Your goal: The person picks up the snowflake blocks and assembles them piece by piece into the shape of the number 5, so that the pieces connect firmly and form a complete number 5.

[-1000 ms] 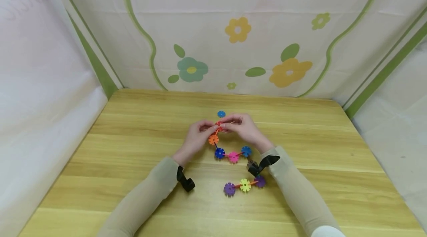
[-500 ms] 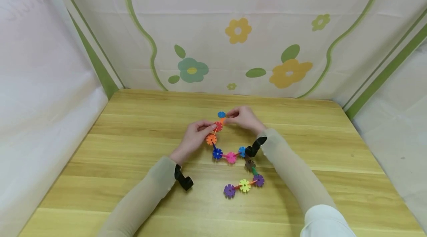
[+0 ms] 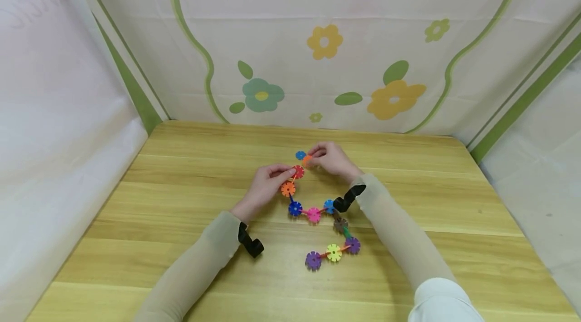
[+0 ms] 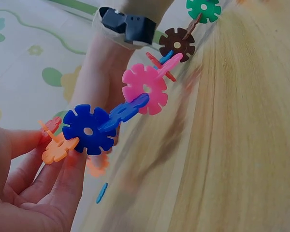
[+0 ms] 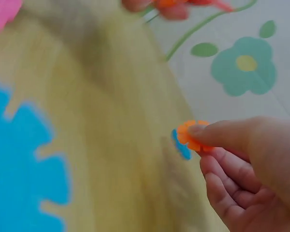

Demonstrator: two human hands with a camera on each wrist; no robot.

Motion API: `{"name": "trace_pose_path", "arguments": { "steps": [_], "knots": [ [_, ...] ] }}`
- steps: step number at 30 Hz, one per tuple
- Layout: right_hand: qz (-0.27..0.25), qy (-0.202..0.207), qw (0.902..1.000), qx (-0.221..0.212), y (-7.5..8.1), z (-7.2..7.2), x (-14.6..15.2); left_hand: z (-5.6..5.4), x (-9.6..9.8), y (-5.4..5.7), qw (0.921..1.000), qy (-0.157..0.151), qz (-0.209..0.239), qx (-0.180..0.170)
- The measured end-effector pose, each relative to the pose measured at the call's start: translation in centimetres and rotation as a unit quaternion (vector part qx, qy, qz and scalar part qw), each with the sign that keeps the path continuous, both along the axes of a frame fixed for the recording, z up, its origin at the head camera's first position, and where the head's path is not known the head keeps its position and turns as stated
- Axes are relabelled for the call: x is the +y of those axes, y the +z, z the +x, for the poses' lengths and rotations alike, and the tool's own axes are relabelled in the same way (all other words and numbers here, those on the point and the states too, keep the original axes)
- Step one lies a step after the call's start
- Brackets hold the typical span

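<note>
My left hand (image 3: 267,185) pinches a red notched flower disc (image 3: 298,172) at the far end of a linked chain. From there the chain runs through an orange disc (image 3: 288,189), a dark blue disc (image 4: 88,130) and a pink disc (image 4: 144,90), which hang above the table in the left wrist view. Between thumb and fingers, my right hand (image 3: 333,159) holds a separate orange disc (image 5: 192,135), just behind and right of the red one. Beyond it a loose blue disc (image 3: 300,155) lies on the table.
Nearer the body, the chain bends through a brown disc (image 3: 341,225), a yellow disc (image 3: 334,252) and a purple end disc (image 3: 313,260) on the wooden table (image 3: 181,171). A flower-printed cloth (image 3: 290,60) stands behind the table.
My right hand has moved away from the red disc, back and slightly right, and now shows an orange disc turned flatter to view. My left hand keeps its grip on the red disc.
</note>
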State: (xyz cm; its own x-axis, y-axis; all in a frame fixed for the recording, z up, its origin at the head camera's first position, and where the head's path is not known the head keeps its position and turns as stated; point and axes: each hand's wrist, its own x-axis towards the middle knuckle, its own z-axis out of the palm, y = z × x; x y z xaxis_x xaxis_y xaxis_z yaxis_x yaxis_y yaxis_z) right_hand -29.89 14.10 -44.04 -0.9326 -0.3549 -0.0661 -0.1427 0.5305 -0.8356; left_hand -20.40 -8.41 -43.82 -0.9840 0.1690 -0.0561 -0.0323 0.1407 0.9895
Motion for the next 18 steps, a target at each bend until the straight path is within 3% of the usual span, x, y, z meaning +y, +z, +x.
{"name": "trace_pose_path", "arguments": {
  "steps": [9,18],
  "knots": [
    [-0.056,0.014,0.9983,0.009,2.5,1.3,0.9,0.1,0.0,0.1,0.9999,0.0,-0.013,-0.001],
    [-0.089,0.02,0.9957,0.015,3.6,2.7,1.9,0.1,0.1,0.1,0.9999,0.001,-0.01,-0.005]
  ]
}}
